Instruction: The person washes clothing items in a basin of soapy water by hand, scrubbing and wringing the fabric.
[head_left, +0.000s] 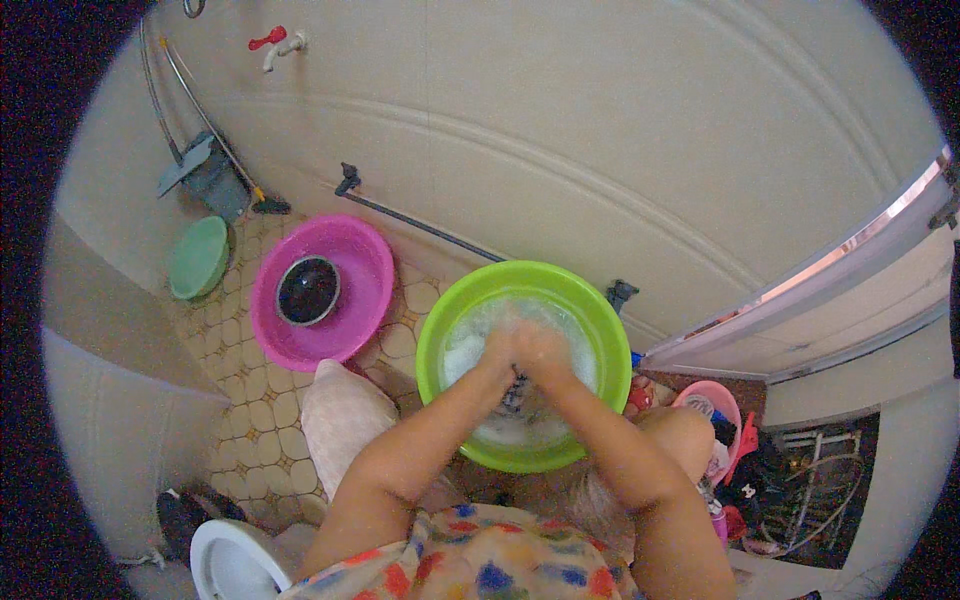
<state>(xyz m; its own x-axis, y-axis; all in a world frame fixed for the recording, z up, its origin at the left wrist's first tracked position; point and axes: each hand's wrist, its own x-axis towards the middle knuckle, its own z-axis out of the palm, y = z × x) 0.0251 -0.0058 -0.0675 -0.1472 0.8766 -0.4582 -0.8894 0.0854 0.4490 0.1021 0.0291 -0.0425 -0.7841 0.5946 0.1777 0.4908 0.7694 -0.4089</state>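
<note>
One small pale green basin [200,258] is leaned at the far left, with one grey dustpan [215,180] just behind it. One tap [283,48] with a red handle is fixed to the wall. One round bowl [308,291], dark inside, is held within one large pink basin [378,290]. In the middle, sudsy water [465,350] is contained in one lime green tub [618,370]. Over it, two hands are brought together: the left hand [498,350] and the right hand [543,352] are blurred, so how far the fingers are curled cannot be told. One checked cloth [515,395] is seen in the tub, touched by both hands from above. At the right, clothes [720,430] are piled in one smaller pink tub [735,405]
</note>
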